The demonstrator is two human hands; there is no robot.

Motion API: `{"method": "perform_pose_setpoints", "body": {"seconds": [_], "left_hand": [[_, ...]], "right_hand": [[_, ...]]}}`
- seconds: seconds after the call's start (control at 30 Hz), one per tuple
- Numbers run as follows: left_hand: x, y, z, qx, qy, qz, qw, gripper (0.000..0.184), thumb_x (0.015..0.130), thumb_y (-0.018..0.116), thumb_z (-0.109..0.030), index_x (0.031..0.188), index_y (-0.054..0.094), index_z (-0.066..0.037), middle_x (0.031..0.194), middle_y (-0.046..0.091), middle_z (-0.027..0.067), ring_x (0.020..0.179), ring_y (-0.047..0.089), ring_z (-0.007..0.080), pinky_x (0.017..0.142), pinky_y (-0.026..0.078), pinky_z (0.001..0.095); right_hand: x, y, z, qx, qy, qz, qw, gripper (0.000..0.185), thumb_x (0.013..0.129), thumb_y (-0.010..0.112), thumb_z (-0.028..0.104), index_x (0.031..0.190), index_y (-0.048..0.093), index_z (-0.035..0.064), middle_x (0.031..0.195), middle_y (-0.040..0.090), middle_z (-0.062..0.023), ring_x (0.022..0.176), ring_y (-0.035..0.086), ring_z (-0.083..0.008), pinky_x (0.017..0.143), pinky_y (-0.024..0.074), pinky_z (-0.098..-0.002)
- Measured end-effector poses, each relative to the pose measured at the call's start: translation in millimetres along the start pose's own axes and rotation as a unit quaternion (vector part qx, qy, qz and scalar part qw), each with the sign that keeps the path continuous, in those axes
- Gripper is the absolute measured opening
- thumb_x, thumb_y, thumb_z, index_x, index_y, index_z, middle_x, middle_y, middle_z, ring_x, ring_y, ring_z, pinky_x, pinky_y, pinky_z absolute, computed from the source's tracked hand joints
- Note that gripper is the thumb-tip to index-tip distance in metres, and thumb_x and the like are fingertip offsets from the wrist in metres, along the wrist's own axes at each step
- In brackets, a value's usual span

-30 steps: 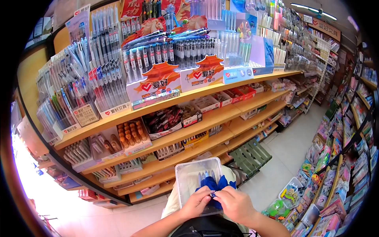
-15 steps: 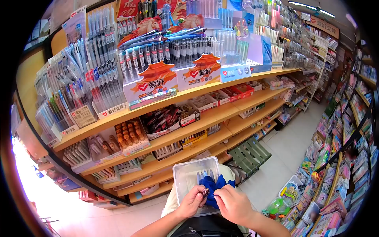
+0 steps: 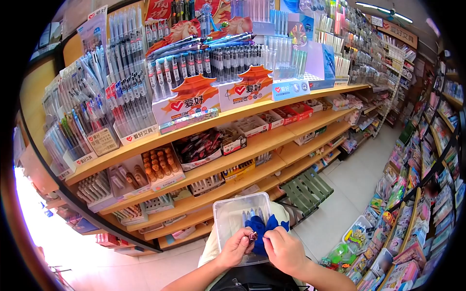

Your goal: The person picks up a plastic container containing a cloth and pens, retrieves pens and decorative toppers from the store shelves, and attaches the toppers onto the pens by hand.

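A clear plastic box [image 3: 224,213] rests on my lap, with several pens [image 3: 252,213] and a blue cloth [image 3: 260,228] in it. My left hand [image 3: 238,247] is closed in a pinch on a small dark reddish item [image 3: 253,235] over the box, beside the cloth. It is too small to name. My right hand [image 3: 285,250] is closed, its fingertips pressed together at the right part of the blue cloth. Whether they grip the cloth or something smaller is hidden.
A wooden shelf unit [image 3: 233,115] with pen displays [image 3: 189,99] and small boxes stands in front. A green rack [image 3: 307,191] is low beside it. Packed goods [image 3: 388,218] line the right side of the tiled floor [image 3: 357,169].
My two hands have moved slightly apart from where they met over the cloth. The small reddish item now shows in my left fingers. The view has shifted a little.
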State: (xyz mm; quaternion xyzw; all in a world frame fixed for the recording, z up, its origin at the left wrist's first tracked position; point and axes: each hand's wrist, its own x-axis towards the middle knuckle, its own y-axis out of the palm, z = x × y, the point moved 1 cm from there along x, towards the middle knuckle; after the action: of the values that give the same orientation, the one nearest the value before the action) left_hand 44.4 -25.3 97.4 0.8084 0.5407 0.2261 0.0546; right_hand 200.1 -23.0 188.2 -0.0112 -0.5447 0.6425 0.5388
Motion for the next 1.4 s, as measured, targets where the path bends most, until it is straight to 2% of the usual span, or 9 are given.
{"method": "perform_pose_setpoints", "body": {"seconds": [0.27,0.53,0.73,0.83,1.07,1.13,1.27,1.37,1.4], "left_hand": [[0.0,0.4,0.8,-0.006,-0.01,0.0,1.0,0.02,0.097,0.034,-0.022,0.1,0.044,-0.005,0.084,0.037,0.0015,0.061,0.037,0.0091,0.053,0.032,0.021],[2.9,3.6,0.4,0.092,0.029,-0.016,0.995,0.011,0.094,0.038,-0.01,0.099,0.045,-0.004,0.084,0.038,0.003,0.062,0.038,0.0093,0.055,0.034,0.0211],[4.6,5.7,-4.3,0.095,0.042,-0.019,0.994,0.011,0.094,0.038,-0.009,0.099,0.045,-0.004,0.083,0.038,0.0031,0.062,0.037,0.0094,0.055,0.034,0.0209],[4.1,4.5,-2.3,0.089,0.037,-0.022,0.995,0.011,0.094,0.037,-0.009,0.099,0.046,-0.004,0.083,0.038,0.003,0.062,0.037,0.0095,0.055,0.034,0.0208],[3.7,6.3,-2.5,0.103,0.036,-0.019,0.994,0.009,0.093,0.039,-0.007,0.098,0.046,-0.004,0.083,0.039,0.0031,0.064,0.037,0.01,0.057,0.034,0.0212],[4.9,5.3,-1.8,0.148,0.045,-0.018,0.988,0.009,0.093,0.039,-0.006,0.097,0.046,-0.003,0.083,0.039,0.003,0.065,0.038,0.0103,0.058,0.034,0.0214],[11.8,5.2,-4.2,0.304,0.117,-0.002,0.945,0.009,0.093,0.038,-0.004,0.096,0.046,-0.003,0.083,0.04,0.0031,0.065,0.039,0.0108,0.058,0.034,0.0216],[5.5,9.8,-7.0,0.11,0.003,-0.039,0.993,0.012,0.095,0.037,-0.011,0.097,0.046,-0.003,0.082,0.04,0.0029,0.063,0.039,0.0103,0.056,0.034,0.0217],[5.1,6.6,-4.5,0.083,-0.008,-0.033,0.996,0.017,0.095,0.036,-0.017,0.097,0.045,-0.003,0.082,0.041,0.0032,0.061,0.039,0.0102,0.054,0.034,0.0219]], "right_hand": [[3.3,1.1,3.3,0.01,-0.028,0.008,1.0,0.014,0.073,0.062,0.003,0.084,0.053,0.0028,0.073,0.053,-0.0091,0.058,0.055,-0.0259,0.048,0.0444,-0.0341],[0.5,3.7,4.3,-0.002,-0.016,0.024,1.0,0.013,0.075,0.059,0.001,0.085,0.051,0.0016,0.074,0.053,-0.0103,0.059,0.056,-0.0267,0.048,0.0444,-0.034],[-0.1,3.0,2.7,0.069,-0.029,-0.032,0.997,0.013,0.075,0.06,0.002,0.086,0.052,0.0019,0.073,0.053,-0.0099,0.057,0.055,-0.0266,0.047,0.0433,-0.0345],[1.5,-3.7,5.9,0.043,-0.031,-0.03,0.998,0.013,0.073,0.057,0.0,0.084,0.05,0.002,0.073,0.05,-0.0099,0.061,0.055,-0.025,0.052,0.0442,-0.0319],[0.2,1.0,3.9,-0.014,-0.029,0.017,0.999,0.014,0.072,0.06,0.001,0.084,0.052,0.0026,0.072,0.051,-0.0087,0.057,0.054,-0.0244,0.048,0.0434,-0.0329],[0.5,0.0,4.2,-0.026,-0.033,0.027,0.999,0.015,0.071,0.058,0.002,0.084,0.051,0.0022,0.073,0.05,-0.0092,0.059,0.055,-0.0231,0.052,0.0445,-0.0315],[4.6,-1.8,7.4,0.026,-0.038,-0.023,0.999,0.015,0.072,0.062,0.0,0.084,0.053,0.0034,0.072,0.053,-0.0089,0.057,0.055,-0.0258,0.047,0.0436,-0.0336],[7.3,-6.8,7.6,0.058,-0.035,-0.052,0.996,0.015,0.073,0.061,-0.002,0.084,0.053,0.003,0.073,0.055,-0.0099,0.059,0.055,-0.0268,0.048,0.0444,-0.0337],[8.9,-12.8,4.6,0.061,-0.021,-0.058,0.996,0.014,0.073,0.061,-0.003,0.084,0.053,0.0028,0.073,0.055,-0.0102,0.059,0.056,-0.0272,0.049,0.0447,-0.0338]]}}
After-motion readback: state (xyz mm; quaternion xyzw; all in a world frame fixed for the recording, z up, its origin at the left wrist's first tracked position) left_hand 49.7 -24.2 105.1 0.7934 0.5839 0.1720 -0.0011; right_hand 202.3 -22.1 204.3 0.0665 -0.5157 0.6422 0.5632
